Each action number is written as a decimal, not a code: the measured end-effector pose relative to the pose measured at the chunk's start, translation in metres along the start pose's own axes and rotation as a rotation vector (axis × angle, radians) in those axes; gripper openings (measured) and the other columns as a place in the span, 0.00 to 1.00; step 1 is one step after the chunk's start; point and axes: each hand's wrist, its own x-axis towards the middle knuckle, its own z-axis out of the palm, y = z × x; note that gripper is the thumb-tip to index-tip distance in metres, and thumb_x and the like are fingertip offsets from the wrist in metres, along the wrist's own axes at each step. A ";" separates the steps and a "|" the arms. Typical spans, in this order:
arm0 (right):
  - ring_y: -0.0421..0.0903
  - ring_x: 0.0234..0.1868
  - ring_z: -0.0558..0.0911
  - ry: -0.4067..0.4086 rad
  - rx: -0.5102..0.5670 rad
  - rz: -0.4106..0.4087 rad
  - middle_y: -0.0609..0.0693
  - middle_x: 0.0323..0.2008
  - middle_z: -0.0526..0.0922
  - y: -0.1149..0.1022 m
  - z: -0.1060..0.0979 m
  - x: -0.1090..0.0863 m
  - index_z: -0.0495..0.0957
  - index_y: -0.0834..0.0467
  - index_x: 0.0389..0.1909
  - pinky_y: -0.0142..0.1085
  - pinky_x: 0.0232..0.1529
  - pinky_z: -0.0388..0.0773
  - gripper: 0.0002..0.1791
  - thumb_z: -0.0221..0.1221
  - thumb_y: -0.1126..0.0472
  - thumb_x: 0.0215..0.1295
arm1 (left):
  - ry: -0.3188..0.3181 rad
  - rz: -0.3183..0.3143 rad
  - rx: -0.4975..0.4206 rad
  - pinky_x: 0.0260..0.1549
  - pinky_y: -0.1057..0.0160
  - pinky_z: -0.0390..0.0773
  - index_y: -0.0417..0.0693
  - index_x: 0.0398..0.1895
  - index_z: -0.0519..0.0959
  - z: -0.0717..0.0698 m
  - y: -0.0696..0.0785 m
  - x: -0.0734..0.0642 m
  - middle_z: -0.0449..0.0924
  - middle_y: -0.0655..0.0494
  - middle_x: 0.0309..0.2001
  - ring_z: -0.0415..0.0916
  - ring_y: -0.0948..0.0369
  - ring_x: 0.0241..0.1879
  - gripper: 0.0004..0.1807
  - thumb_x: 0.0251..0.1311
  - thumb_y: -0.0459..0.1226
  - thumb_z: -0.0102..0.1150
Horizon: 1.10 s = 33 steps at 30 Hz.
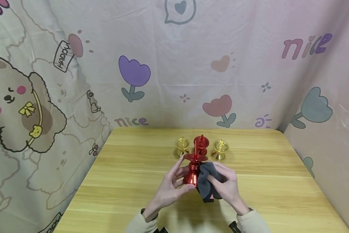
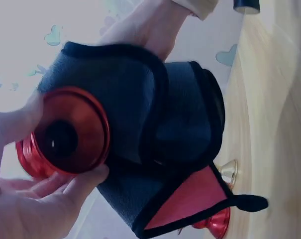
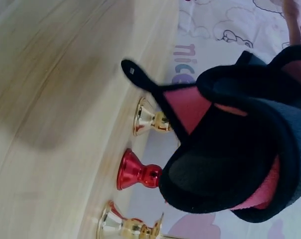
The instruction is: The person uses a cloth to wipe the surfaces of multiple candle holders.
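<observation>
My left hand (image 1: 169, 189) holds a shiny red candlestick (image 1: 191, 178) upright above the table, its fingers and thumb around the flared base. A dish and a thin spike top the candlestick. In the left wrist view the hollow underside of its base (image 2: 88, 134) shows, with the thumb and fingers at the rim. My right hand (image 1: 229, 186) grips a bunched dark grey cloth (image 1: 206, 181) against the candlestick's right side. Black edging, a pink patch (image 2: 190, 199) and a small loop (image 3: 135, 74) show on the cloth. It hides most of the right fingers in the wrist views.
Behind the hands, a gold candlestick (image 1: 182, 146), a second red one (image 1: 202, 142) and another gold one (image 1: 220, 149) stand in a row on the wooden table (image 1: 128, 161). A printed curtain (image 1: 174, 64) hangs behind the table and along its sides.
</observation>
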 end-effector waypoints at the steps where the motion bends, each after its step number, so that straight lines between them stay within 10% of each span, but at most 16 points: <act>1: 0.38 0.50 0.85 -0.023 0.008 -0.004 0.53 0.47 0.88 0.000 -0.001 0.000 0.85 0.69 0.45 0.24 0.51 0.80 0.27 0.63 0.88 0.40 | 0.015 -0.013 -0.012 0.60 0.59 0.81 0.47 0.82 0.42 0.000 0.000 0.000 0.71 0.32 0.67 0.78 0.70 0.60 0.54 0.61 0.33 0.68; 10: 0.51 0.56 0.83 -0.262 -0.060 -0.310 0.66 0.49 0.83 -0.005 -0.007 0.009 0.81 0.73 0.51 0.31 0.66 0.75 0.22 0.69 0.61 0.63 | 0.095 -0.004 0.001 0.57 0.63 0.81 0.46 0.82 0.43 0.002 0.003 -0.001 0.73 0.31 0.65 0.78 0.71 0.58 0.55 0.59 0.31 0.70; 15: 0.54 0.54 0.82 -0.228 -0.141 -0.410 0.65 0.45 0.84 -0.007 -0.002 0.012 0.81 0.74 0.47 0.34 0.68 0.74 0.18 0.65 0.61 0.68 | 0.080 0.061 -0.028 0.55 0.65 0.82 0.46 0.82 0.43 0.002 0.001 -0.001 0.71 0.27 0.64 0.77 0.69 0.58 0.55 0.59 0.30 0.69; 23: 0.52 0.53 0.85 -0.141 0.073 -0.323 0.67 0.48 0.85 0.000 0.000 0.010 0.81 0.75 0.48 0.34 0.64 0.78 0.16 0.67 0.71 0.60 | 0.017 0.035 -0.129 0.61 0.61 0.79 0.39 0.81 0.36 0.001 -0.001 0.000 0.64 0.22 0.67 0.75 0.58 0.65 0.54 0.64 0.31 0.65; 33: 0.58 0.47 0.85 -0.072 -0.135 -0.539 0.69 0.40 0.85 -0.008 0.006 0.018 0.82 0.76 0.39 0.40 0.59 0.82 0.12 0.66 0.68 0.64 | 0.098 0.079 0.098 0.64 0.68 0.75 0.43 0.82 0.42 0.005 0.005 0.000 0.74 0.35 0.65 0.76 0.67 0.62 0.57 0.57 0.31 0.72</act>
